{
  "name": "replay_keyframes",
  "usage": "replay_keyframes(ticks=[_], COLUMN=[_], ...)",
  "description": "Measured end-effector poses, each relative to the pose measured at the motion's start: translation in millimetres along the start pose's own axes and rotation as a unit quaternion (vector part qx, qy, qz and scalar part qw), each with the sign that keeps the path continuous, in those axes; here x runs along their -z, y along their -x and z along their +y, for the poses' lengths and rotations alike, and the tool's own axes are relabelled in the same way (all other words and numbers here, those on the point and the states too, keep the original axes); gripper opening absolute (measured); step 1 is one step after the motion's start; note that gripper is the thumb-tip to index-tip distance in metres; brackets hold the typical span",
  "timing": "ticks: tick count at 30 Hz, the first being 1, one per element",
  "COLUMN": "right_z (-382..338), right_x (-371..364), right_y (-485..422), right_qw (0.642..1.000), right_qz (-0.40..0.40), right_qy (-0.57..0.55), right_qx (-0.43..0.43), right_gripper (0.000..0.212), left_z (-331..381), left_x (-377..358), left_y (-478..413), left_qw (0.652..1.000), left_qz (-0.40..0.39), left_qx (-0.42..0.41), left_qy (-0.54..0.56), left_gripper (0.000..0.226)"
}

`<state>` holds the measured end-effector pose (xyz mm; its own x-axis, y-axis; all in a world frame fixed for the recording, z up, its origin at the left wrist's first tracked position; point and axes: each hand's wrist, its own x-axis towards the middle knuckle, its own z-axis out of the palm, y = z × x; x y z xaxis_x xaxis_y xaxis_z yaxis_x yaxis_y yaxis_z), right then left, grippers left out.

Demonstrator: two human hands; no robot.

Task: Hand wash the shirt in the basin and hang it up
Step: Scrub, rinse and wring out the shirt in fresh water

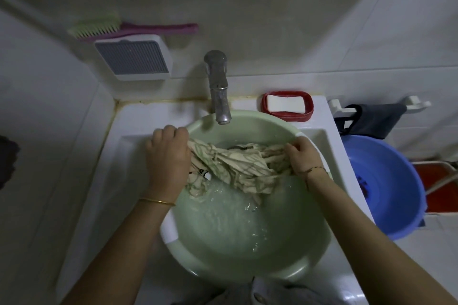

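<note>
The wet cream shirt with green checks (238,166) lies bunched toward 12 o'clock in the pale green round plastic basin (198,257), partly in water. The left hand (168,153) grips its 9 o'clock end, fingers curled tight. The right hand (304,156) clutches the 3 o'clock end. A metal tap (218,86) stands at 12 o'clock.

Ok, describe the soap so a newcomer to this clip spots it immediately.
Start at the metal tap behind the green basin. Right of it, on the white sink ledge, lies a white soap bar in a dish. That dish is red, the only red thing on the ledge.
</note>
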<state>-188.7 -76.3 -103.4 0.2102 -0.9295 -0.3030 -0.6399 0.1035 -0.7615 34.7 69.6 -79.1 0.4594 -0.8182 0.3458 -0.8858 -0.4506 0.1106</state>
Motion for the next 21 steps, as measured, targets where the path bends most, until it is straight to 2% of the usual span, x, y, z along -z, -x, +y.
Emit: replay_keyframes(ticks=[1,3,5,6,8,9,10,12,13,16,17,18,21], right_z=[-2.8,-10.4,-10.5,-8.9,-3.2,3.5,11.1,24.8,30.5,32.3,29.7,24.0,9.2], right_x=[-1.8,-7.1,-14.2,-16.7,-22.3,-28.5,-35.8,-48.9,-53.6,-54.0,-50.9,-46.9,-40.4], right_y=[4.2,13.1,17.8,19.3,22.6,24.1,24.9,25.9,25.8,25.4,25.3,25.3,24.0], right_qw=[0.999,0.995,0.99,0.984,0.958,0.946,0.942,0.954,0.965,0.99,0.987,0.98,0.94], right_qz=[0.02,0.022,-0.013,-0.036,-0.106,-0.152,-0.182,-0.195,-0.18,-0.082,-0.05,-0.029,-0.021], right_qy=[0.028,0.072,0.134,0.174,0.267,0.287,0.28,0.218,0.168,-0.048,-0.118,-0.176,-0.327], right_qx=[0.029,0.058,0.032,0.008,-0.018,-0.019,-0.025,-0.069,-0.087,-0.109,-0.096,-0.09,-0.098], right_gripper=[0.013,0.011,0.02,0.026,0.033,0.033,0.033,0.025,0.018,0.012,0.011,0.011,0.003], left_z=[2.4,16.0,32.1,37.5,47.5,52.7,55.6,59.8,62.8,60.1,58.4,56.0,59.4], left_x=[0.7,3.7,4.3,2.7,-1.0,-3.7,-11.7,-33.1,-39.2,-63.3,-65.2,-69.5,-64.8], left_y=[0.8,4.7,13.6,17.8,25.9,29.6,32.3,38.8,40.6,38.5,35.0,31.3,24.0], left_qw=[0.999,0.996,0.975,0.958,0.892,0.85,0.824,0.809,0.812,0.825,0.812,0.791,0.663], left_qz=[-0.002,-0.058,-0.19,-0.266,-0.436,-0.502,-0.533,-0.522,-0.489,-0.365,-0.34,-0.321,-0.316], left_qx=[0.011,0.062,0.118,0.107,0.107,0.128,0.148,0.188,0.21,0.283,0.316,0.349,0.456], left_qy=[-0.042,-0.034,-0.004,-0.005,0.057,0.095,0.122,0.194,0.24,0.326,0.353,0.386,0.503], left_gripper=[0.006,0.008,0.008,0.013,0.029,0.035,0.041,0.044,0.043,0.022,0.015,0.012,0.015])
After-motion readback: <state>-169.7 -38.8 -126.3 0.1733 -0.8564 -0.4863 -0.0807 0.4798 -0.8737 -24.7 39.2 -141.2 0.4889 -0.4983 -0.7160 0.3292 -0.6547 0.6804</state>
